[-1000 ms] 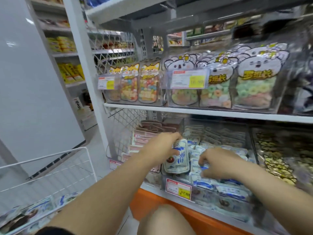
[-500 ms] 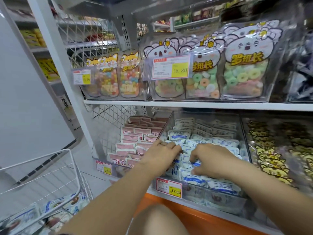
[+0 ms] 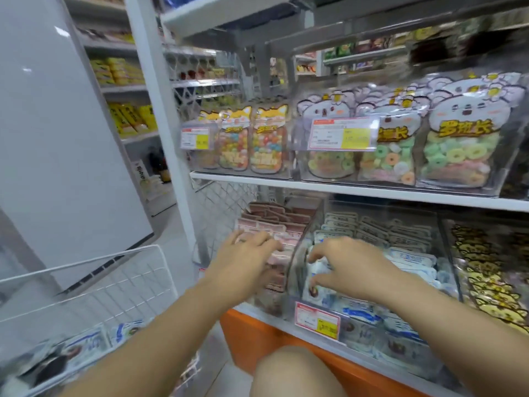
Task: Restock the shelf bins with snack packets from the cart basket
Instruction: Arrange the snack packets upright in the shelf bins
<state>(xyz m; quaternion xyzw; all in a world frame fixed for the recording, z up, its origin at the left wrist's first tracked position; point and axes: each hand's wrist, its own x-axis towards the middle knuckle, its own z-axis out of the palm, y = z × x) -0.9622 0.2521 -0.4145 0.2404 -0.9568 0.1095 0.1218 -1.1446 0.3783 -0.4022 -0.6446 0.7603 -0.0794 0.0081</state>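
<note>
White-and-blue snack packets fill a clear shelf bin on the lower shelf. My right hand is inside the front left of this bin, with thumb and fingers pinched around one upright white-and-blue packet. My left hand hovers with fingers spread and nothing in it over the pink packets in the neighbouring bin to the left. The white wire cart basket stands at the lower left, with more white-and-blue packets lying in it.
A bin of yellow-and-black packets sits to the right. The upper shelf holds bins of gummy bags with price tags. A white shelf post stands left of the bins. My bare knee is below the orange base.
My left hand has let go of its packet and moved left out of the white-and-blue bin, over the pink packets. My right hand stayed at the bin's front and now pinches a packet.
</note>
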